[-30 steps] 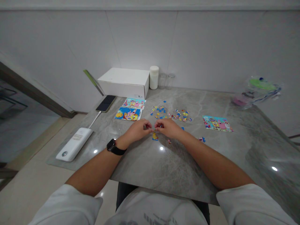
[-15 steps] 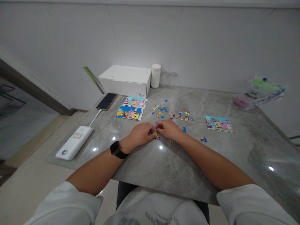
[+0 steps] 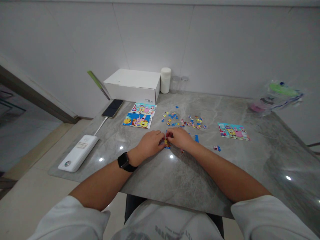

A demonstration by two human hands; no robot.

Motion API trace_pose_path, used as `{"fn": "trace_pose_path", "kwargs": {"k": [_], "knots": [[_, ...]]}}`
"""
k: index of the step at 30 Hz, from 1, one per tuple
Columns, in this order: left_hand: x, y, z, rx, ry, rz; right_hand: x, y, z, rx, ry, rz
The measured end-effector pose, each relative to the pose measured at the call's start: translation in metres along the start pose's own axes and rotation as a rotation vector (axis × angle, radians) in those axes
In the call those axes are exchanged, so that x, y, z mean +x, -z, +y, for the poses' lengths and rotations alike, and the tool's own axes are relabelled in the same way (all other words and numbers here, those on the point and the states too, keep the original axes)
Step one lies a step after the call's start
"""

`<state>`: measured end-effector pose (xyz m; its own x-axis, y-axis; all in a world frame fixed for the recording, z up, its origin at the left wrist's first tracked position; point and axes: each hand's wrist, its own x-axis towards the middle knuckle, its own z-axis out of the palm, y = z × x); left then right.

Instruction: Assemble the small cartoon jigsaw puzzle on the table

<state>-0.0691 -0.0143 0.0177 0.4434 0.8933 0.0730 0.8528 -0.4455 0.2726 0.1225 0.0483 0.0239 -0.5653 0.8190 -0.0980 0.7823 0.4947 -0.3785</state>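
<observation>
Between the fingertips of the left hand (image 3: 150,144) and the right hand (image 3: 180,136) lies a small puzzle section (image 3: 167,144), yellow and blue, flat on the tabletop (image 3: 160,180). Its longer side seems to run away from the body, but the fingers cover part of it, so I cannot be certain. Both hands are about equally near: the left thumb comes to its left edge, and the bent right fingers are over its right and farther part. The fingers of both hands are curled; whether either one grips the section or only presses it, I cannot tell. Just on the near side of the right hand is one loose piece (image 3: 182,151), and just to its right, beyond the wrist, lies a blue strip (image 3: 196,138). More to the right of this hand, near its forearm, is a small joined cluster (image 3: 217,148). Beyond both hands are spread the loose pieces (image 3: 197,121); ahead and left of the left hand lies a blue picture card (image 3: 137,120).
</observation>
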Motion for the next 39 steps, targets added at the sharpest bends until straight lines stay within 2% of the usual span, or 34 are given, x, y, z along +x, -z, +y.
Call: {"fn": "trace_pose_path", "kwargs": {"k": [5,11,18,32,39], "knots": [[-0.001,0.000,0.002,0.062,-0.014,0.014,-0.002,0.006,0.002,0.014,-0.024,0.021],[-0.003,0.007,0.006,0.086,-0.019,-0.011,-0.004,0.016,0.016,-0.005,-0.032,0.064],[-0.003,0.008,0.009,0.106,-0.009,-0.038,-0.010,0.020,0.014,-0.110,0.120,-0.040],[-0.003,0.009,0.011,0.112,-0.005,-0.047,-0.014,0.023,0.007,-0.273,0.150,-0.129],[-0.001,0.007,0.003,-0.006,0.002,-0.015,-0.013,0.023,0.010,-0.193,0.185,-0.103]]}}
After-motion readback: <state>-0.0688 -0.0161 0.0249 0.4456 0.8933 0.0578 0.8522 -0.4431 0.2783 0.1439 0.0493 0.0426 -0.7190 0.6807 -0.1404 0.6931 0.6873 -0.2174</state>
